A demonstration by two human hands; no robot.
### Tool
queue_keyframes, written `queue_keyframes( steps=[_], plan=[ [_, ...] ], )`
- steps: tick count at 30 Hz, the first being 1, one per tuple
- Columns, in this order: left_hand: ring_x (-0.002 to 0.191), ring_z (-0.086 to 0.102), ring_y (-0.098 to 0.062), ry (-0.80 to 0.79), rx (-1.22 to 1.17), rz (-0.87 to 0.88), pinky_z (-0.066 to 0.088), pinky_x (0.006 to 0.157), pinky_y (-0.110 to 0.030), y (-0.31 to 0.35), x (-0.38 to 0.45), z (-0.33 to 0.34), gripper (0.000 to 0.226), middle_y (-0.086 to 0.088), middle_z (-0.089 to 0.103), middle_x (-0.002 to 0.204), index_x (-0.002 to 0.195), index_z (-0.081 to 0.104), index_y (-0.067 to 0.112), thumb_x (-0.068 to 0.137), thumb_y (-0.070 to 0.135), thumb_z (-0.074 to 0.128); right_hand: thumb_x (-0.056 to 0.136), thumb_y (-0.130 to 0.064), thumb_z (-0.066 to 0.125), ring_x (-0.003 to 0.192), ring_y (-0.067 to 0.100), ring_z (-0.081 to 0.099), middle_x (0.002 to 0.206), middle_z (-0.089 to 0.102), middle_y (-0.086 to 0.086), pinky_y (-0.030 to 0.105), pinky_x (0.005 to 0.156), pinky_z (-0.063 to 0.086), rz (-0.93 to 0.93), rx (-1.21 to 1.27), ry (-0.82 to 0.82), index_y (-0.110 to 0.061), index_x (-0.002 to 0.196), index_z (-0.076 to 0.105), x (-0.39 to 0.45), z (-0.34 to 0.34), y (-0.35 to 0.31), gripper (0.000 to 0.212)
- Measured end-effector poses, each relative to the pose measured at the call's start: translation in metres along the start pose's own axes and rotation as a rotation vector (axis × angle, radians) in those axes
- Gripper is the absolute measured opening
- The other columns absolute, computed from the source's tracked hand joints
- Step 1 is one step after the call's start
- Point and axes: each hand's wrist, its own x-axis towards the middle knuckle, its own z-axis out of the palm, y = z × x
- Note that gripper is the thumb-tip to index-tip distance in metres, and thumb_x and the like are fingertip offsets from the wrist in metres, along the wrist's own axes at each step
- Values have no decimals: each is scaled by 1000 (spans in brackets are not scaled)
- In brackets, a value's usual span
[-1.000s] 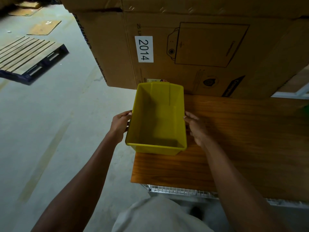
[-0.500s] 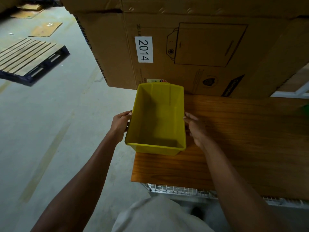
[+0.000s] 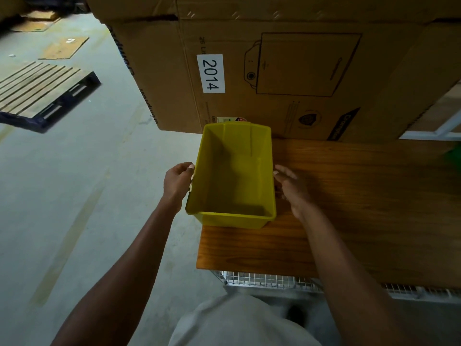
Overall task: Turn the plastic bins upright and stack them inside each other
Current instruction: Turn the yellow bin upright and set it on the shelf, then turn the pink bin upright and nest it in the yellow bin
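One yellow plastic bin stands upright and empty on the left end of the wooden table, its left rim overhanging the table's edge. My left hand curls around the bin's left rim, thumb on top. On the other side my right hand rests beside the right wall with fingers spread. Only its fingertips reach the rim, and the palm is apart from the wall. A blurred green thing shows at the table's far right edge; most of it is out of frame.
A large cardboard box labelled 2014 rises directly behind the bin. Left of the table is concrete floor with a wooden pallet and flat cardboard pieces. A wire mesh shelf runs under the table's near edge.
Almost nothing differs: the bin stays in place and both hands keep their positions at its sides.
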Motion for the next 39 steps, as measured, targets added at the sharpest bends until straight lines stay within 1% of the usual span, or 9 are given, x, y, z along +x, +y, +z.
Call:
queue_keyframes(
  steps=[3, 8, 12, 15, 19, 21, 25, 29, 39],
  plan=[
    [118, 65, -22, 114, 122, 200, 55, 94, -37, 13, -15, 5, 34, -4, 69, 133, 134, 69, 17, 104, 30, 58, 107, -26, 58, 99, 13, 63, 141, 63, -2, 25, 70, 51, -24, 62, 59, -29, 143, 62, -18, -13, 2, 36],
    [112, 66, -21, 96, 83, 371, 57, 93, -40, 42, -60, 33, 31, -4, 71, 127, 126, 73, 18, 104, 35, 58, 109, -22, 55, 90, 12, 65, 131, 68, -2, 21, 65, 53, -20, 161, 148, -26, 140, 64, -60, -54, 14, 33],
    [97, 63, -7, -117, -48, 289, 47, 87, -30, 57, -105, 92, 19, 14, 71, 107, 117, 74, 31, 104, 35, 61, 108, -19, 55, 85, 16, 64, 129, 68, 2, 32, 74, 51, 28, 313, 239, -26, 141, 60, -94, -102, 41, 34],
    [81, 61, -15, -255, -26, 364, 46, 74, -29, 60, -134, 135, 22, 3, 70, 94, 118, 75, 23, 105, 31, 59, 107, -19, 56, 87, 19, 64, 128, 69, 5, 34, 75, 51, 74, 415, 304, -26, 135, 61, -118, -144, 67, 29],
    [78, 58, -15, -404, -53, 343, 47, 71, -32, 66, -184, 204, 18, 1, 68, 90, 108, 76, 27, 106, 25, 58, 108, -21, 55, 88, 20, 63, 125, 69, 7, 34, 77, 53, 100, 501, 363, -26, 139, 60, -152, -210, 104, 33],
    [78, 61, -13, -506, -62, 298, 49, 74, -32, 63, -211, 240, 20, 4, 71, 93, 102, 76, 28, 107, 26, 56, 108, -22, 55, 87, 18, 64, 126, 69, 7, 32, 74, 54, 101, 518, 402, -29, 135, 62, -167, -245, 120, 29],
    [91, 63, -20, -690, -52, 193, 51, 81, -35, 51, -273, 315, 28, 1, 71, 103, 116, 73, 16, 109, 28, 49, 107, -24, 58, 84, 17, 65, 123, 71, 6, 28, 66, 54, 99, 532, 467, -35, 131, 63, -193, -319, 149, 26],
    [94, 63, -22, -813, 2, 101, 50, 81, -34, 39, -332, 386, 30, -4, 71, 112, 121, 72, 18, 108, 30, 48, 108, -22, 58, 78, 17, 66, 117, 72, 6, 30, 63, 54, 109, 541, 560, -29, 135, 62, -213, -395, 168, 28],
    [96, 67, -23, -1019, 250, 105, 52, 77, -31, 23, -399, 513, 23, -8, 71, 118, 115, 72, 24, 107, 26, 51, 107, -18, 57, 78, 17, 66, 113, 74, 4, 28, 63, 54, 77, 536, 821, -23, 135, 63, -221, -564, 187, 29]
  ],
)
